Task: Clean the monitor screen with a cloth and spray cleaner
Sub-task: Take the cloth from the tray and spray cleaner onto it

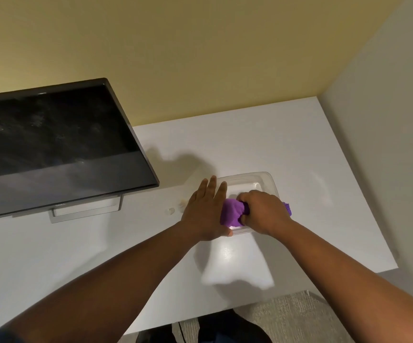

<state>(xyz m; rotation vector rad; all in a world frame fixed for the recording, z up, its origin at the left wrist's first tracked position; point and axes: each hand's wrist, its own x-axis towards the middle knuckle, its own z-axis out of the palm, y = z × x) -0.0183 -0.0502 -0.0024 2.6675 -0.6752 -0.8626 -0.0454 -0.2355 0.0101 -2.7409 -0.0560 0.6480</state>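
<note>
The right hand [262, 212] has its fingers curled around a purple cloth [232, 212], bunching it tightly so that folds of fabric bulge out to the left of the knuckles and a small tuft shows past the far side of the hand. The cloth is held over the near part of a clear plastic container [267, 180], a shallow rectangular tray with rounded corners that sits on the white desk [250, 144]. The left hand [206, 211] lies flat with its fingers straight and close together, pointing away from the person, its palm down at the left edge of the container and its thumb reaching along the near rim; the inner side of the hand touches the bunched cloth. Both forearms are bare and stretch in from the lower edge of the view.

Just left of the left hand, a small clear round cap [169, 210] rests on the desk, and a pale object beside it is mostly hidden by the hand. Further left stands the monitor [52, 144], its dark screen switched off and marked with smudges and streaks, on a silver stand [86, 211]. A yellow wall [175, 45] runs behind the desk
</note>
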